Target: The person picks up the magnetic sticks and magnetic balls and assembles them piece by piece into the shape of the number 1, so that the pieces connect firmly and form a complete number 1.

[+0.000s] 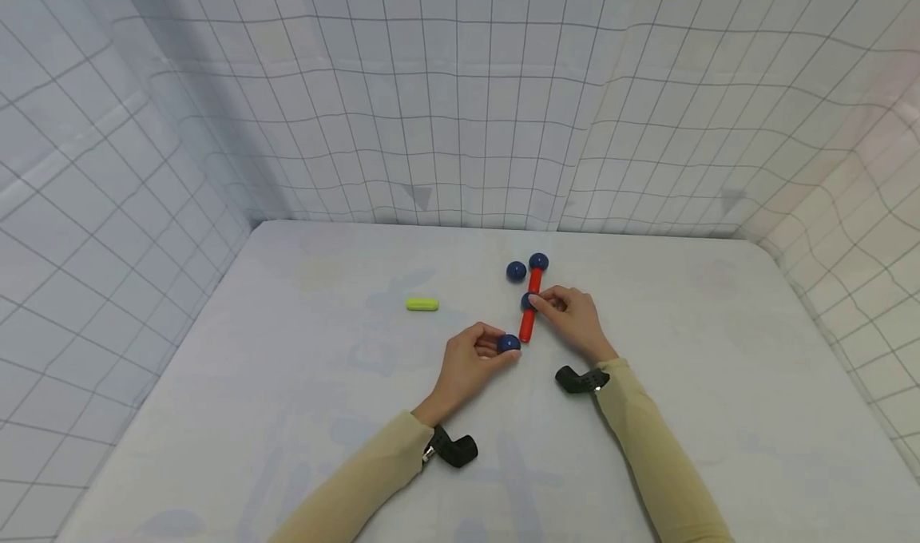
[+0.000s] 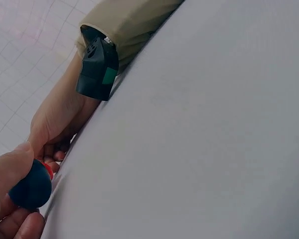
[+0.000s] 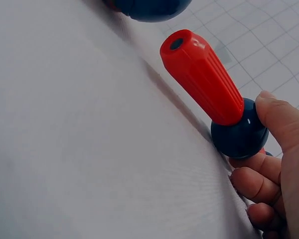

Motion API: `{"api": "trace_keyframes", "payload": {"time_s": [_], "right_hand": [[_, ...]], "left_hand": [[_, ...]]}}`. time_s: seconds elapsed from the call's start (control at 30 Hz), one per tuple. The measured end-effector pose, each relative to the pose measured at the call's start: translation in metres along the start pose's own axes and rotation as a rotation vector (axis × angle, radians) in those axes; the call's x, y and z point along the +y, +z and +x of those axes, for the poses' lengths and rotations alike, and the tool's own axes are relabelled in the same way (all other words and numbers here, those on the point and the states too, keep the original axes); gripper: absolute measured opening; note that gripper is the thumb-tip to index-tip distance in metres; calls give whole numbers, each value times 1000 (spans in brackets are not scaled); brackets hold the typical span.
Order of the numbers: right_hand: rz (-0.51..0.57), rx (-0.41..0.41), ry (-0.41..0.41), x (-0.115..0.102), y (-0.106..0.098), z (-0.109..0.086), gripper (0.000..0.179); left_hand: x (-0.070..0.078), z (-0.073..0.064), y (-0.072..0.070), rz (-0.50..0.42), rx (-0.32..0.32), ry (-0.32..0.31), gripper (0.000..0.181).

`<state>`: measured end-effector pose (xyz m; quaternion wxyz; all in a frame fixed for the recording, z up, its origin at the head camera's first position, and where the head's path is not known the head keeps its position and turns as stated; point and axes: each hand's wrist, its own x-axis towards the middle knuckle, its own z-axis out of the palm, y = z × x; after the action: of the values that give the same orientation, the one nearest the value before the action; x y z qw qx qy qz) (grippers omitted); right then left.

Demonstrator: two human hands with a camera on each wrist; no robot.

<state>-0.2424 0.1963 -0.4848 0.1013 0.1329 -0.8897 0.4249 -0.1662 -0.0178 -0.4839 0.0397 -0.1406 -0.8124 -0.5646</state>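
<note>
My left hand (image 1: pixel 467 367) pinches a dark blue ball (image 1: pixel 509 344) between thumb and fingers, close to the free end of a red rod (image 1: pixel 527 326). In the left wrist view that blue ball (image 2: pixel 32 185) sits under the thumb. My right hand (image 1: pixel 573 319) grips another blue ball (image 3: pixel 240 128), the middle one of a joined line. From it the near red rod (image 3: pixel 203 77) sticks out, with a dark round spot on its end face. A second red rod (image 1: pixel 535 280) runs from the gripped ball to a blue ball (image 1: pixel 539 262) at the far end.
Left of the far end lies a loose blue ball (image 1: pixel 516 271). A yellow-green rod (image 1: pixel 422 304) lies on the white table (image 1: pixel 287 383), farther left. Grid-patterned white curtains (image 1: pixel 460 128) stand behind the table and along both sides.
</note>
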Motion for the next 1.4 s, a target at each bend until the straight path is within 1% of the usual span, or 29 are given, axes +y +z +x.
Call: {"api": "trace_keyframes", "payload": {"time_s": [0.17,0.33,0.53,0.73,0.97,1.2,1.4], "right_hand": [[-4,1,-8,1,1,-1,27],[-9,10,-5,1,2,0,26],[-6,11,-13,2,2,1,25],[-2,7,-5,2,1,1,25],[-7,8,-9,2,1,2,25],[-7,3,19,2,1,1,27],[-3,0,21,2,1,1,26]], "left_hand": [[0,-2,2,37,-9,17,33],[1,-2,5,99,-4,28,34],[4,0,8,149,19,38,34],[6,1,11,166,40,56,35],[8,2,12,174,44,28,36],[10,2,12,187,42,24,36],[11,1,12,196,44,24,36]]}}
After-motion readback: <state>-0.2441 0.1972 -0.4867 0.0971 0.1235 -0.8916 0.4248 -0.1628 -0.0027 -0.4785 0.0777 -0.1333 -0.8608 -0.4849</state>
